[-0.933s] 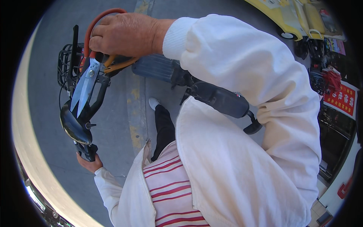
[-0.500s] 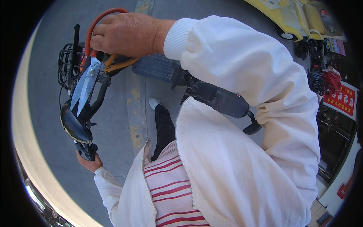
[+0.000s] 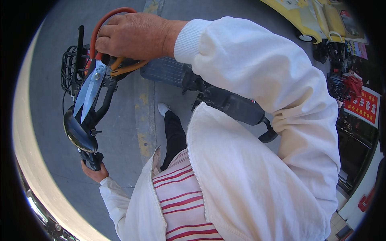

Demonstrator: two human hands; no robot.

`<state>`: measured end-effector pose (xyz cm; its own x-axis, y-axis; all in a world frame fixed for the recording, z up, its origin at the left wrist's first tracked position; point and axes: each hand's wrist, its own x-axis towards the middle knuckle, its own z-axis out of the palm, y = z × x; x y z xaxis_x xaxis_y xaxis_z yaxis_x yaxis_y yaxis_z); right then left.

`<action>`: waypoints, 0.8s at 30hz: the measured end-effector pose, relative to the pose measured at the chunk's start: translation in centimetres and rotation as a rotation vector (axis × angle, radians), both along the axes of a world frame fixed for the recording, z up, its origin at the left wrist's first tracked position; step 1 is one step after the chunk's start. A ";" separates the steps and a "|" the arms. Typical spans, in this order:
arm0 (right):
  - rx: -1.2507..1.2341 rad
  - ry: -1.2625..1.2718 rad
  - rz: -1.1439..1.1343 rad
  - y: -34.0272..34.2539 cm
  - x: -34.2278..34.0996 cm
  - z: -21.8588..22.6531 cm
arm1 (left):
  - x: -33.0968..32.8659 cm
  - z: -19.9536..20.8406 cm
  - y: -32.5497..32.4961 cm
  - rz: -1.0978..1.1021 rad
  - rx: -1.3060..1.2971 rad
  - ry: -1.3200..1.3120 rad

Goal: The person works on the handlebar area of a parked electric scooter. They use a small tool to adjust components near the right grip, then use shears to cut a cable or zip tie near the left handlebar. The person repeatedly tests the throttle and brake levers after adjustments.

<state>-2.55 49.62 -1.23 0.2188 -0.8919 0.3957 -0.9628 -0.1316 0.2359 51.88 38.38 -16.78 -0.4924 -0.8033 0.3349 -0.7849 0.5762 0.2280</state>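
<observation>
My right hand (image 3: 132, 36) grips a large pair of scissors (image 3: 91, 90) with orange handles and silver blades. The blades point back towards me and stand a little apart, above the dark handlebar cover (image 3: 78, 130) of a small two-wheeler. What else the right hand touches underneath is hidden. At the lower left, my left hand (image 3: 95, 172) is wrapped round the black handlebar grip (image 3: 93, 160), with most of its fingers out of sight. Beyond the handlebar sits a black wire basket (image 3: 72, 70).
The footboard (image 3: 165, 72) and black seat (image 3: 235, 105) extend to the right. My white shoe (image 3: 163, 108) rests on grey paving. A yellow vehicle (image 3: 305, 18) stands at the far right, near a red sign (image 3: 365, 105) and piled goods. A pale kerb-like strip (image 3: 36, 160) curves along the left.
The scissors' blades have shifted very slightly to the left. Both hands keep their places.
</observation>
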 end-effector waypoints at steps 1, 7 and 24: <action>0.004 -0.003 -0.004 -0.1 0.1 0.0 | 0.0 0.0 0.0 -0.001 0.002 0.003; 0.010 -0.009 -0.010 0.0 0.1 0.0 | 0.1 0.1 -0.1 -0.011 -0.004 0.009; -0.009 0.032 0.000 -0.2 0.0 -0.1 | 0.0 0.0 -0.1 -0.006 -0.017 -0.007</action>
